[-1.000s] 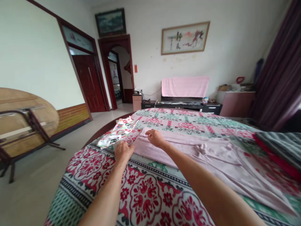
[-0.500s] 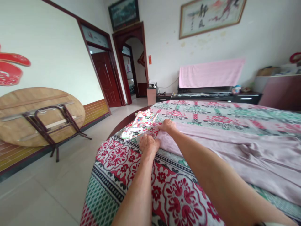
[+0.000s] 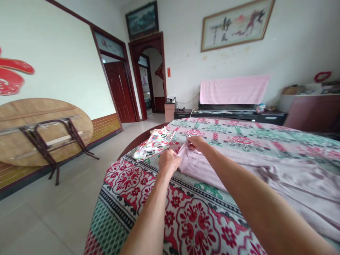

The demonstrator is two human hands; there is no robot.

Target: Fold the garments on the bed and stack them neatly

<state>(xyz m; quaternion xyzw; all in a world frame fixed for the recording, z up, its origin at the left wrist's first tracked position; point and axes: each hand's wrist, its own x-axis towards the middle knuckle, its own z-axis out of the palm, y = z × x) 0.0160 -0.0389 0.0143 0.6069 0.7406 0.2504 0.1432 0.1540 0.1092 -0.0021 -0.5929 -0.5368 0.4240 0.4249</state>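
Note:
A pale pink garment (image 3: pixel 204 170) lies stretched along the table, its far right part wrinkled and bunched. My left hand (image 3: pixel 169 162) pinches the near corner of its left end. My right hand (image 3: pixel 197 142) grips the far corner of that same end, and the edge between the two hands is lifted a little off the cloth. Just left of my hands lies a folded white fabric piece with a colourful print (image 3: pixel 156 141). Under everything spreads a patterned red, green and white tablecloth (image 3: pixel 196 219).
A folded round wooden table (image 3: pixel 47 131) leans against the left wall. Beyond the table stands a low black cabinet (image 3: pixel 271 117) bearing a screen draped with a pink towel (image 3: pixel 233 90). A doorway (image 3: pixel 147 78) opens at the back left.
Both hands have closed on the left end of the pink garment and raised its edge slightly; before, they lay lower against it. The camera view has shifted a little.

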